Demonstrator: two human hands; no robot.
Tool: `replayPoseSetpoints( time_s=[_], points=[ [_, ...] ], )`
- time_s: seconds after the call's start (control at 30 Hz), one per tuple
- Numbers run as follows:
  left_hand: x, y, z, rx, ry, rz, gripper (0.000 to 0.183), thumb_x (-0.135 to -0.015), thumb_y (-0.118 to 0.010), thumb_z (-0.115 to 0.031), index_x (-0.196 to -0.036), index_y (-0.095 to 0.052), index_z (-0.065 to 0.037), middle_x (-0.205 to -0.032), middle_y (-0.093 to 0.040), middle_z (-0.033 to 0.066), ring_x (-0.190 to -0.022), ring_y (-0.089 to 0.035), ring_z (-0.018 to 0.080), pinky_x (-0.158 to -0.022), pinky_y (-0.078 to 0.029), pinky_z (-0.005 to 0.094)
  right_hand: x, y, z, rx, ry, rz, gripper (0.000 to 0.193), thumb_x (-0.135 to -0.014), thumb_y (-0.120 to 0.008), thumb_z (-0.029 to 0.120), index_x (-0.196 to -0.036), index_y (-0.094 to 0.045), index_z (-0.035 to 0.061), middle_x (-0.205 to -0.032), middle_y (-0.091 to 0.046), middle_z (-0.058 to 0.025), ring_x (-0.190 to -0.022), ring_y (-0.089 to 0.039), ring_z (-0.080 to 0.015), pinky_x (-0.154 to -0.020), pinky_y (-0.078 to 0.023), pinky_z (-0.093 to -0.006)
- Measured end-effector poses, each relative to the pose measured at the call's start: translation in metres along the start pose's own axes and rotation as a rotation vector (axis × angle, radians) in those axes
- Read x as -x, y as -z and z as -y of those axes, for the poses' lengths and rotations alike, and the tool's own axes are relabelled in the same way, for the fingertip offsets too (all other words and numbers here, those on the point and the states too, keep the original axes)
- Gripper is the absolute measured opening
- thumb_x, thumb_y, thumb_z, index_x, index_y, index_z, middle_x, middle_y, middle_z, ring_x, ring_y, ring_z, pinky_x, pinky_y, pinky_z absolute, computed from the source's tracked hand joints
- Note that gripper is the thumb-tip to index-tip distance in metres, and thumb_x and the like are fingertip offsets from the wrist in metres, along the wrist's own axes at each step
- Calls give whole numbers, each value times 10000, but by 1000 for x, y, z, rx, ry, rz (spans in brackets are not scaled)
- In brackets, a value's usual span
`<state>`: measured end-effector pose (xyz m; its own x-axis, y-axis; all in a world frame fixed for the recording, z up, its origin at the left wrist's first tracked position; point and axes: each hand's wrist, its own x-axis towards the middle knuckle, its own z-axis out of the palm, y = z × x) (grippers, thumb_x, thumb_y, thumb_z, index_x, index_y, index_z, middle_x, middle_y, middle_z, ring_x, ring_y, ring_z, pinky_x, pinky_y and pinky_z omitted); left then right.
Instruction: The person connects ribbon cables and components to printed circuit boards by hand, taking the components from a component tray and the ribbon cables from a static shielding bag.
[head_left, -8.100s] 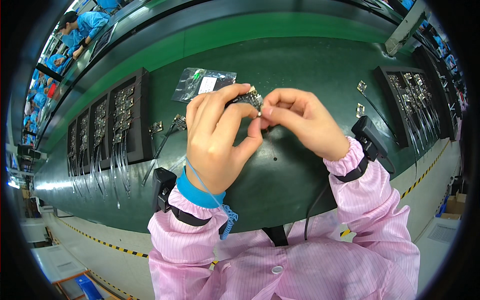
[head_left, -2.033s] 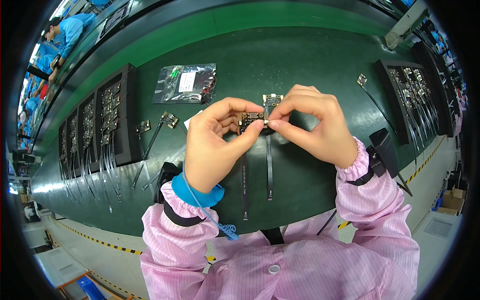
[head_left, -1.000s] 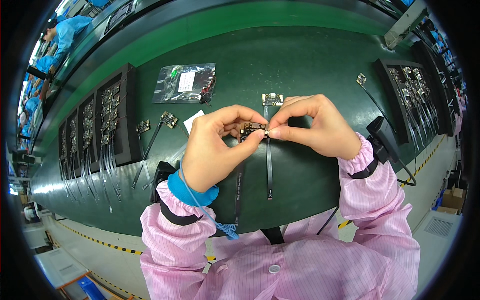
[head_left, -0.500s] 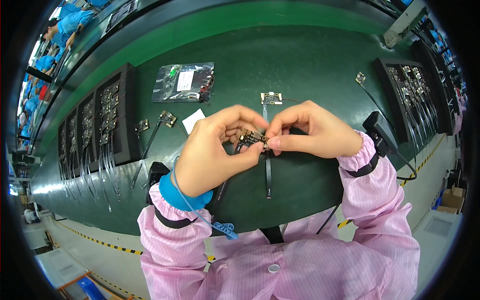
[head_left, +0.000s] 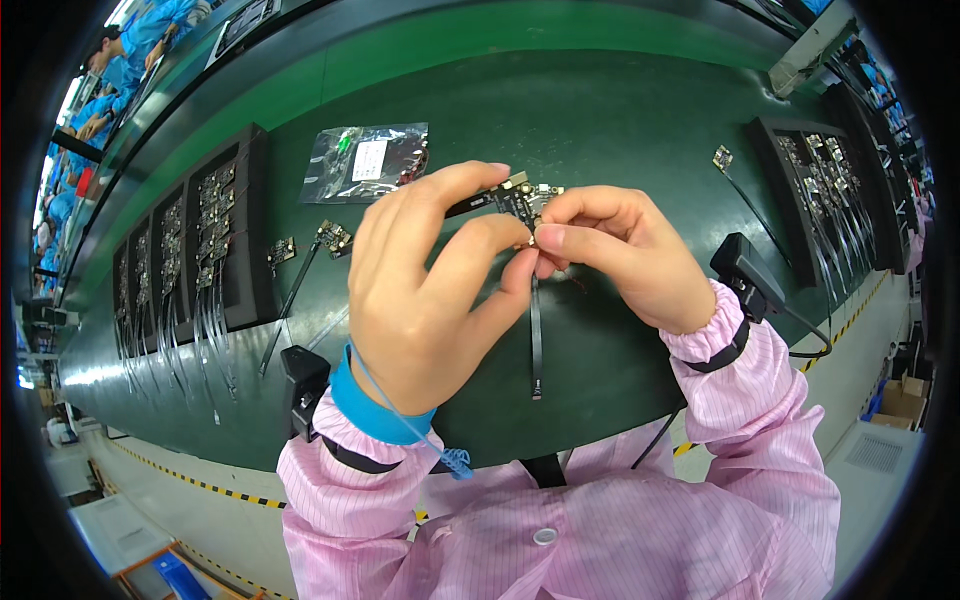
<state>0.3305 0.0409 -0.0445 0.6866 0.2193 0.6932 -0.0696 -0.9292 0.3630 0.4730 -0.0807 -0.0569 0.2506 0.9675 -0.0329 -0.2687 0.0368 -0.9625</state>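
My left hand (head_left: 425,265) and my right hand (head_left: 625,250) meet over the middle of the bench. Between them is a small black circuit board (head_left: 512,203), tilted, with a dark flat cable (head_left: 468,204) beside its left side. Left thumb and index finger pinch its lower corner while another finger reaches along its top. My right thumb and fingertips close on the same corner; whether they also grip a tiny part is hidden. Behind the fingers lies a second board (head_left: 547,190), partly covered. A flat ribbon cable (head_left: 537,350) runs toward me below the hands.
A black foam tray (head_left: 262,215) of boards with hanging cables stands left, another tray (head_left: 765,150) right. Loose boards (head_left: 282,252) lie near the left tray, one more board (head_left: 722,158) near the right. A clear bag (head_left: 365,165) lies behind my left hand. Co-workers sit far left.
The held board has moved up and turned, now overlapping the board on the bench. My left hand has rolled over and risen, covering the white paper slip. My right hand has shifted slightly.
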Motion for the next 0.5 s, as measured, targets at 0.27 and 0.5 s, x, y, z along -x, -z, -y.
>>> replayPoseSetpoints(
  time_s=[0.27,0.5],
  points=[
    [1,-2,2,86,61,21,226,-589,-690,54,-786,-614,-29,-1024,-607,130,-902,-596,260,-772,-475,323,2,-2,-3,-8,-29,-32,137,-865,-590,120,-905,-645,1,-794,-617,-23,-771,-576,-90,-731,-455,-225],
    [0,1,0,48,56,69,238,-561,-694,58,-767,-618,-33,-1009,-629,122,-910,-599,266,-798,-460,337,2,0,-4,57,15,-46,130,-851,-596,96,-887,-651,-16,-791,-632,-42,-746,-598,-102,-700,-480,-232]
  ],
)
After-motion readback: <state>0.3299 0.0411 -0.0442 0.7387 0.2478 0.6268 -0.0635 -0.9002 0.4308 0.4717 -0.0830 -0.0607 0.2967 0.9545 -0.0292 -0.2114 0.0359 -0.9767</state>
